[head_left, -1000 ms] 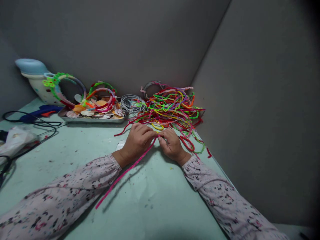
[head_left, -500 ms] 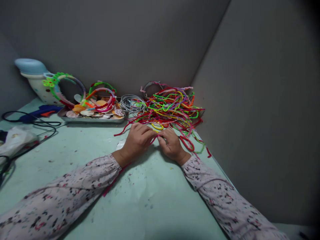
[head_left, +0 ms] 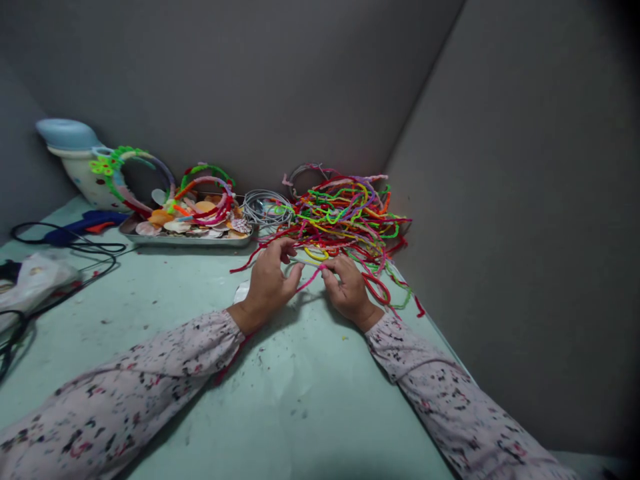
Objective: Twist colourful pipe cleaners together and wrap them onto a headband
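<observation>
My right hand (head_left: 350, 288) pinches a bright pink pipe cleaner (head_left: 311, 279) together with the end of a thin grey wire (head_left: 311, 264), between thumb and fingertips. To its left is my left hand (head_left: 270, 280), thumb and fingers apart, close around the wire without visibly gripping it. From the right fingertips the pink pipe cleaner slopes down behind the left hand, and a pink length shows again below the left wrist. Whether the left hand's hidden fingers touch anything cannot be seen.
A heap of coloured pipe cleaners (head_left: 345, 207) lies beyond my hands, beside a coil of grey wire (head_left: 267, 208). Red-handled scissors (head_left: 377, 290) lie by my right hand. A metal tray (head_left: 193, 241) holds shells and wrapped hoops. Black cable (head_left: 67, 247) and a plastic bag (head_left: 43, 275) are left.
My left thumb and fingers have come off the pink pipe cleaner, and the hand has shifted slightly left. The right hand keeps its pinch; more wire and pink pipe cleaner now shows between them.
</observation>
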The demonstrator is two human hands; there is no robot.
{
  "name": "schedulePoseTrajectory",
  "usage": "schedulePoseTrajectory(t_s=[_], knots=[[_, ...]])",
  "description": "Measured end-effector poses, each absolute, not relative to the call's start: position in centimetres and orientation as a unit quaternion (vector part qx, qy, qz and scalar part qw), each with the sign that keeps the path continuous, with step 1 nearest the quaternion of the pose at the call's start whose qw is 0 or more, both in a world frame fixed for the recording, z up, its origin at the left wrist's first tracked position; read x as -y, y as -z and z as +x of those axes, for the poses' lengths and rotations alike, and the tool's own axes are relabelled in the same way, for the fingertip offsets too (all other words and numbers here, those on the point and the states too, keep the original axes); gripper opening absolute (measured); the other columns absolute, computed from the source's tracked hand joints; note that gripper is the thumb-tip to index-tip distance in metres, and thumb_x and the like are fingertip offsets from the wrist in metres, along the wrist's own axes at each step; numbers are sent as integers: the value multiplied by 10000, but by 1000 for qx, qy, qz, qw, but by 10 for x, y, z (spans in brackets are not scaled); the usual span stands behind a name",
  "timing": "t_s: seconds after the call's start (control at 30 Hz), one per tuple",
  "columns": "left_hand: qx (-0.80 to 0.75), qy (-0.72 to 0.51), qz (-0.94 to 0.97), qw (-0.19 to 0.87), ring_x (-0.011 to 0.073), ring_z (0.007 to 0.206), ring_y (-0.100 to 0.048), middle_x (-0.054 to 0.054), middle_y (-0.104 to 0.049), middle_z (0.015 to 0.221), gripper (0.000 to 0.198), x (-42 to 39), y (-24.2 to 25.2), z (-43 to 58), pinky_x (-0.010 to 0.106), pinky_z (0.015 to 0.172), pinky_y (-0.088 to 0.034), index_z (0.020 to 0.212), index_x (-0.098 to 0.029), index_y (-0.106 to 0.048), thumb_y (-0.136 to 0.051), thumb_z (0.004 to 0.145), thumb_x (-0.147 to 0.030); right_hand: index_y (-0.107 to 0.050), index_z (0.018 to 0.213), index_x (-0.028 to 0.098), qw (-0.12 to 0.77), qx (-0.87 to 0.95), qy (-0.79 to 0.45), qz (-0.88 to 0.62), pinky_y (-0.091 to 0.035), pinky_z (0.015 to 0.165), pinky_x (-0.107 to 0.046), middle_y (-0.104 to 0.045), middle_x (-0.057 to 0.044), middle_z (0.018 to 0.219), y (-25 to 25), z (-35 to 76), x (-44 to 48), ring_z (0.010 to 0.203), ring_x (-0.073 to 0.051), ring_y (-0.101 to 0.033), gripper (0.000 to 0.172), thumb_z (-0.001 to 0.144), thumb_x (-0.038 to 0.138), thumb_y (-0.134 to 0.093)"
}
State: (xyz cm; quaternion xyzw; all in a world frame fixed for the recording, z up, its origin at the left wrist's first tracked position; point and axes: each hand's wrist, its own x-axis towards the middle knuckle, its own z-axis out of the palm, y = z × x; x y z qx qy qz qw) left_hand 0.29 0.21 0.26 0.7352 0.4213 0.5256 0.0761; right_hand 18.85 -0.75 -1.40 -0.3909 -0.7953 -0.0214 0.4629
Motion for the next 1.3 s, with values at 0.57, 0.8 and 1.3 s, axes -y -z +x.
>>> schedulePoseTrajectory(t_s=[0.57,0.8,1.3], knots=[[-401,-384,769,316,161,801,-627,17,-692,852,141,-9,-18,-2,272,729,-478,844,-168,-652,-617,790,-294,-568,907,210,425,823,22,-377,-399,758,-380,-602,-55,828,15,190,8,816,-212,-520,102,886,230,-470],[-379,-341,838,193,174,824,-591,26,-698,849,140,-7,-22,-1,315,779,-427,824,-174,-693,-594,826,-272,-570,916,204,405,835,22,-370,-404,763,-379,-623,-61,852,16,189,8,819,-211,-526,85,879,220,-495],[-389,-282,866,139,168,744,-553,40,-655,760,225,-6,-22,1,307,717,-386,805,-159,-698,-529,883,-286,-565,942,215,415,835,-12,-362,-424,801,-387,-625,-60,902,17,190,6,862,-209,-541,85,888,240,-505]])
